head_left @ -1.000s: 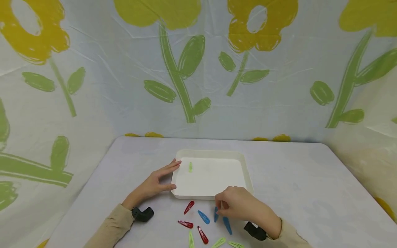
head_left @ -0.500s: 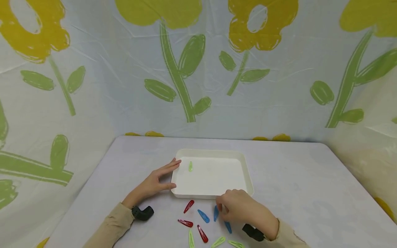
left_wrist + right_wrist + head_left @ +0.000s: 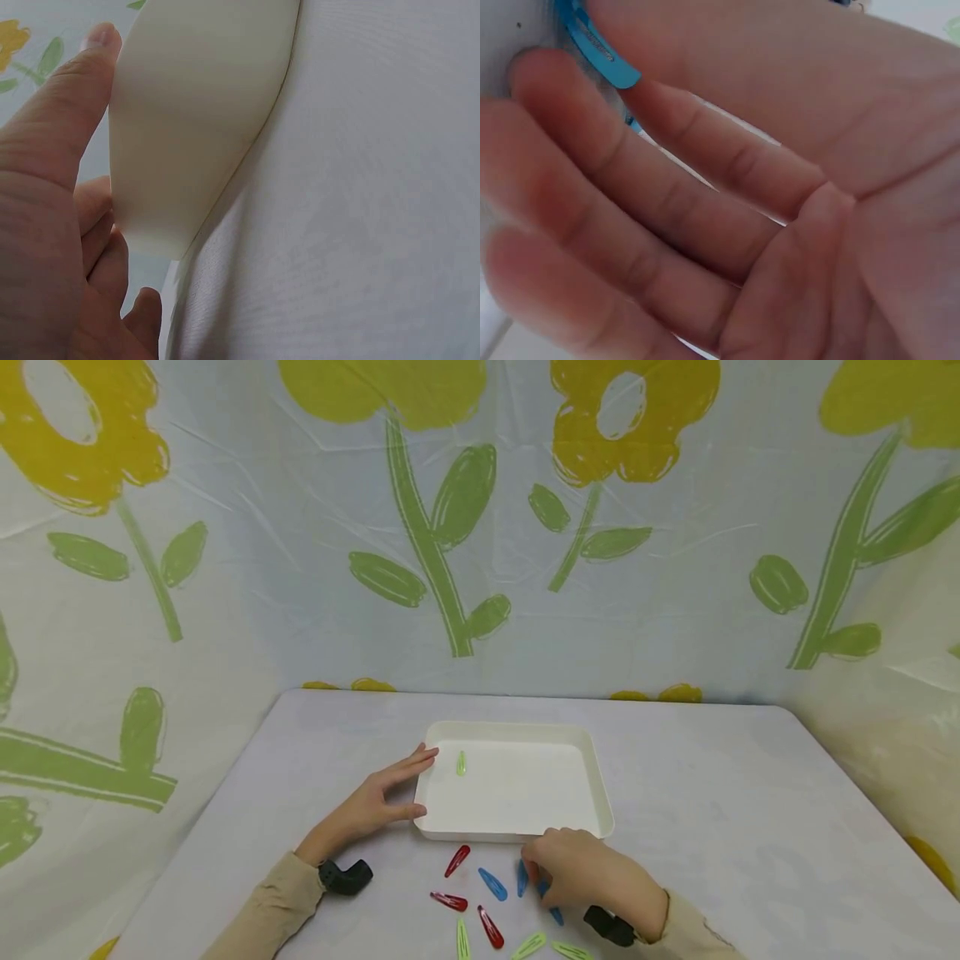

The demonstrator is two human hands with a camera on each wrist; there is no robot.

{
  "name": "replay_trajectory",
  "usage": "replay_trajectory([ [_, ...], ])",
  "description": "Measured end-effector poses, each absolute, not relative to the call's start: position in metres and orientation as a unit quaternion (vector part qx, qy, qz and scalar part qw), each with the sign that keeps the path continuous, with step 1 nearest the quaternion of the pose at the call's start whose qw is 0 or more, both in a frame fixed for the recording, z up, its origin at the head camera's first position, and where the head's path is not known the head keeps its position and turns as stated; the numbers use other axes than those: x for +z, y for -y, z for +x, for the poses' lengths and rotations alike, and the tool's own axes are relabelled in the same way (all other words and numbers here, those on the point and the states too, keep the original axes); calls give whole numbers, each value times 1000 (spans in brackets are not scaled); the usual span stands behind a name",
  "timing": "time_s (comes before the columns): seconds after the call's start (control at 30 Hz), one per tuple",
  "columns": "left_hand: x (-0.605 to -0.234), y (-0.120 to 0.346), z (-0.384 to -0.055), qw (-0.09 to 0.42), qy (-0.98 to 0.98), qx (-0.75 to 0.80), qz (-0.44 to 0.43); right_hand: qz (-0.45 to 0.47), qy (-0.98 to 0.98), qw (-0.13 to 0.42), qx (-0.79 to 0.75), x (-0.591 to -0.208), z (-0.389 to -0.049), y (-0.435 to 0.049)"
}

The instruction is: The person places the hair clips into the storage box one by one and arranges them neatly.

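A white tray [image 3: 603, 806] stands on the table, with one light green hair clip [image 3: 461, 763] lying inside near its left end. My left hand [image 3: 366, 806] touches the tray's left side, thumb and fingers spread; the left wrist view shows the thumb [image 3: 94, 82] against the rim. In front of the tray, my right hand [image 3: 581, 870] is low over the table and pinches a blue hair clip [image 3: 604, 56] between thumb and forefinger. Part of that clip is hidden by the fingers. Two other blue clips, one upright [image 3: 522, 878] and one slanted [image 3: 492, 884], lie just left of this hand.
Red hair clips, a near one [image 3: 491, 927], a left one [image 3: 448, 902] and one by the tray [image 3: 457, 861], lie on the table. Light green clips [image 3: 529, 946] lie along the bottom of the head view. A flower-printed cloth [image 3: 315, 610] hangs behind the table.
My right hand has shifted slightly down toward the near side, over the rightmost blue hair clip, whose visible end has shifted a little. The left hand and the tray stay put.
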State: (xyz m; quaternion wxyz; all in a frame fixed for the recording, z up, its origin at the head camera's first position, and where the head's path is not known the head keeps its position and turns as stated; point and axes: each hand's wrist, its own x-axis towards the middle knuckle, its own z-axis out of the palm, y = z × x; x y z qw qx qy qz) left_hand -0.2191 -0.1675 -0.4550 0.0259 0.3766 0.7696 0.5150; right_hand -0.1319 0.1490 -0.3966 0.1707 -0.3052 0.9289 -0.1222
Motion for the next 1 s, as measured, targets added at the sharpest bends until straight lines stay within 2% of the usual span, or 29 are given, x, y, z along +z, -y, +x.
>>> replay_trajectory([
  [0.5,-453,168,-218,24,-763,520,382,-329,-908,209,-156,-398,-137,-151],
  [1.0,-453,167,-218,28,-766,519,378,-346,-859,267,-268,-391,-141,-155],
])
